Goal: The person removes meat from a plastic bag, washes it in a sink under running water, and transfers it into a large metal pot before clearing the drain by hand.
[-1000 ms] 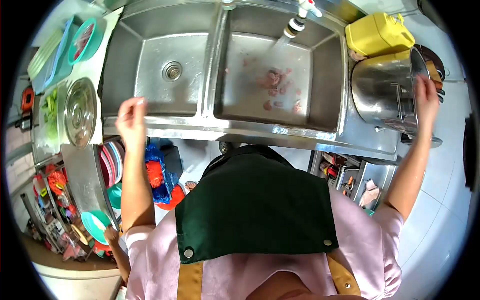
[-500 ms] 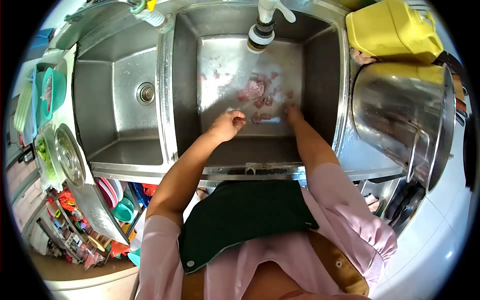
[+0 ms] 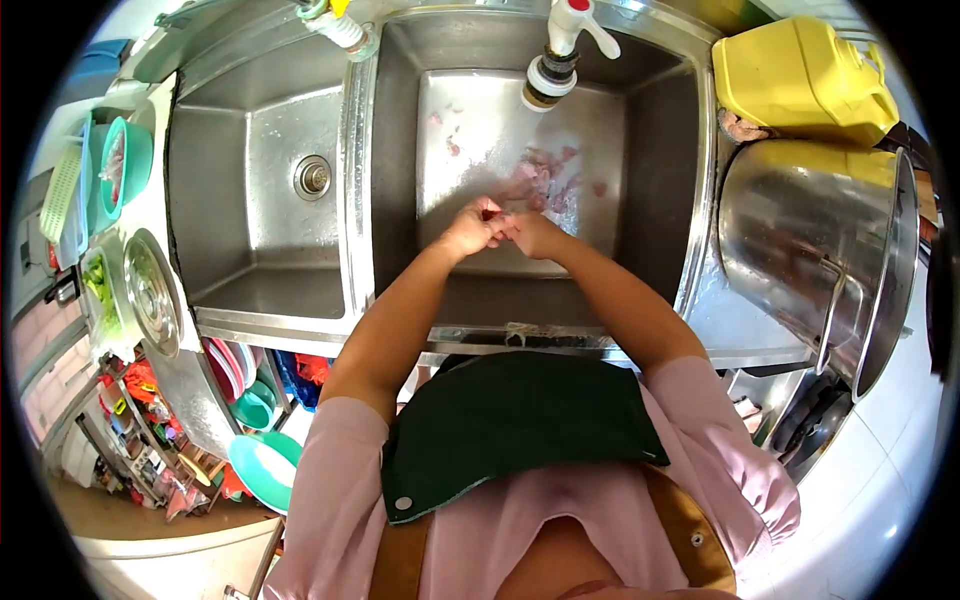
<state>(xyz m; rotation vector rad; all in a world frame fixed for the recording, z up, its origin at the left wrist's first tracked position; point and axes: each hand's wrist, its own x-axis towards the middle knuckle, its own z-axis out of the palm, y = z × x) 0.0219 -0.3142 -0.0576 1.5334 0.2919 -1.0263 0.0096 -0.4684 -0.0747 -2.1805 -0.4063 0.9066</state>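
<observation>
Over the near part of the right-hand sink basin (image 3: pixel 650 200), my two hands meet at the fingertips. My left hand (image 3: pixel 470 230) is closed in a pinch, with a small reddish bit at its fingers that looks like raw meat. Curled in from the right, my right hand (image 3: pixel 535 236) presses its fingers against the left ones; whatever is in them is hidden. Just beyond the hands, pink pieces of raw meat (image 3: pixel 545 172) lie on the wet basin floor. Smaller scraps (image 3: pixel 453 149) are scattered further left.
A white tap (image 3: pixel 567 25) hangs over the far side of the basin. To the left is a second basin with a drain (image 3: pixel 312 178). A large steel pot (image 3: pixel 800 220) lies tilted at the right, beside a yellow jug (image 3: pixel 800 80). A round lid (image 3: pixel 152 290) sits far left.
My right hand has lifted from the meat at the right and come left to meet my left hand. The whole view has shifted slightly.
</observation>
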